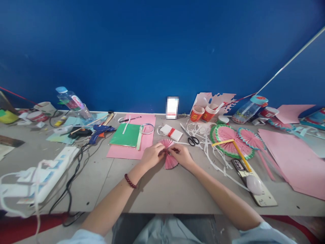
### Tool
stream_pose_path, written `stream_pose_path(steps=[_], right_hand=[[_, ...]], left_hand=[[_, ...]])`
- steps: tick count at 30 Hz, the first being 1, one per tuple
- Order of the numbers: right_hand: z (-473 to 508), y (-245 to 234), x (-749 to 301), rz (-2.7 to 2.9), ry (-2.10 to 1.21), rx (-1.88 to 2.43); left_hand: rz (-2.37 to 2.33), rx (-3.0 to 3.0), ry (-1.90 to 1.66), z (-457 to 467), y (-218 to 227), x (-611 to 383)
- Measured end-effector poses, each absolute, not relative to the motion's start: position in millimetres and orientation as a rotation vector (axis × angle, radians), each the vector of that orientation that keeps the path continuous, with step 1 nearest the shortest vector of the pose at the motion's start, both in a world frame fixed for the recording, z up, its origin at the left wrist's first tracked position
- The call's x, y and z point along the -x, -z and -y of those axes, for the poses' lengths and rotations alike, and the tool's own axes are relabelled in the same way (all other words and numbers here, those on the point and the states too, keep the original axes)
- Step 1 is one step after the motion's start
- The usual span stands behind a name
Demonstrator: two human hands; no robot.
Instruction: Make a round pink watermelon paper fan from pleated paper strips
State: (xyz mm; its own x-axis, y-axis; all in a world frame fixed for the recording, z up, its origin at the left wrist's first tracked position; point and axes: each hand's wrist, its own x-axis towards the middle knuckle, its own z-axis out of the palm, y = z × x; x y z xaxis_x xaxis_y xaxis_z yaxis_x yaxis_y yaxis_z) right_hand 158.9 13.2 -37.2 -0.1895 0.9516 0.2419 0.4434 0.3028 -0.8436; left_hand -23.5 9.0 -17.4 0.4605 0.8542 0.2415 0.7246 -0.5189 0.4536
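A pink pleated paper fan (170,162) is spread above and below its pinched middle, over the centre of the table. My left hand (153,156) grips it from the left, fingers closed near the middle. From the right, my right hand (182,155) pinches the same fan close to its centre. Just beyond the hands lies a white bundle with a red band (171,132). Black-handled scissors (193,140) rest to the right of it. Left of the fan, a green packet (125,135) lies on a pink paper sheet (114,153).
At left are a blue glue gun (98,133), a white power strip (57,173) and black cables. Finished watermelon-like paper fans (245,150), white paper strips (213,162) and a phone (262,193) lie at right. Red paper cups (197,113) and an upright phone (172,107) stand behind.
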Motion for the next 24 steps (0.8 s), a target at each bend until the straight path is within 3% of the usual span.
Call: stream_pose_path(steps=[24], right_hand=[[-12.6, 37.0, -157.7, 1.771, -0.778, 1.269]], left_hand=[[-1.362, -2.455, -0.693, -13.7, 22.8, 25.4]])
